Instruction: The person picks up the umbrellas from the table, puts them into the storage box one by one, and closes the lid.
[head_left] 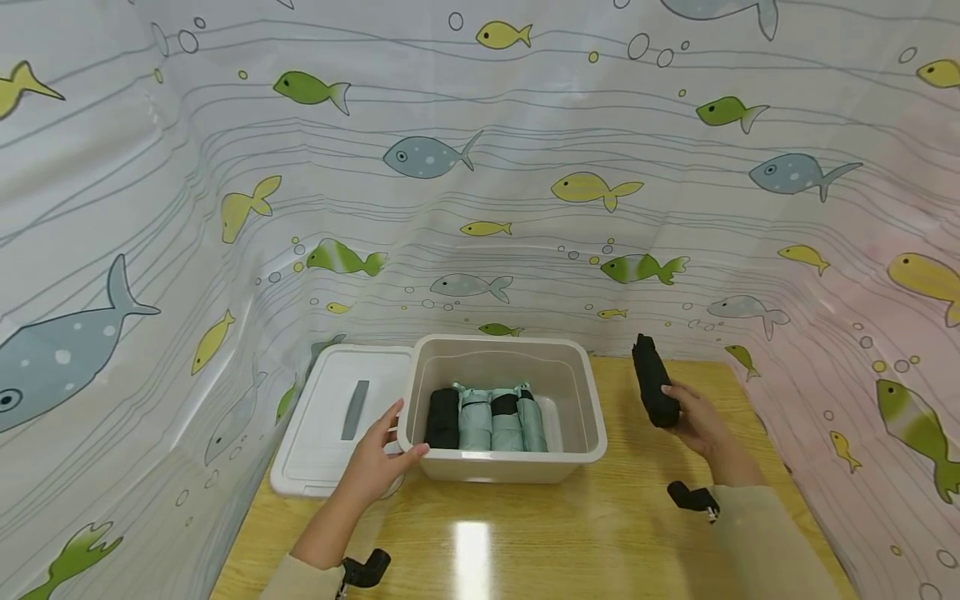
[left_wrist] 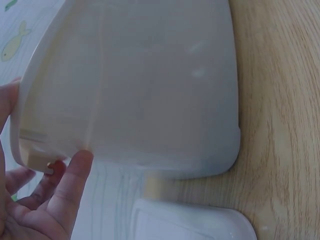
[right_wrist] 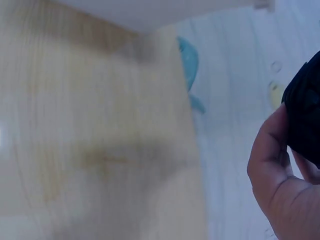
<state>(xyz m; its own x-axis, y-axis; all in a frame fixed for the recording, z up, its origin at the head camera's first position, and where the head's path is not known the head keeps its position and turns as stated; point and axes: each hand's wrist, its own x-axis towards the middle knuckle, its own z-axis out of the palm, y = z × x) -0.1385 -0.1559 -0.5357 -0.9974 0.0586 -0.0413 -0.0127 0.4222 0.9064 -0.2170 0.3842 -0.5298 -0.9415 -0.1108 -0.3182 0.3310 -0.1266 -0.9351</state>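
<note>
My right hand point(head_left: 701, 423) holds a folded black compact umbrella point(head_left: 652, 379) above the table, to the right of a beige plastic storage bin point(head_left: 495, 468). The umbrella slants, one end pointing away from me; in the right wrist view only part of the black umbrella point(right_wrist: 306, 112) shows. At the bin's near left corner, my left hand point(head_left: 372, 462) grips the rim, with the thumb over the front edge and the fingers at the left side. Inside the bin, a black folded umbrella point(head_left: 442, 418) lies beside several mint-green ones point(head_left: 507, 423), side by side on the left and middle.
The bin's white lid point(head_left: 315, 425), with a grey strip point(head_left: 356, 410), lies to the left, partly behind the left hand. Under everything is a wooden table point(head_left: 555, 533). A fish-patterned sheet point(head_left: 525, 250) hangs behind and along both sides.
</note>
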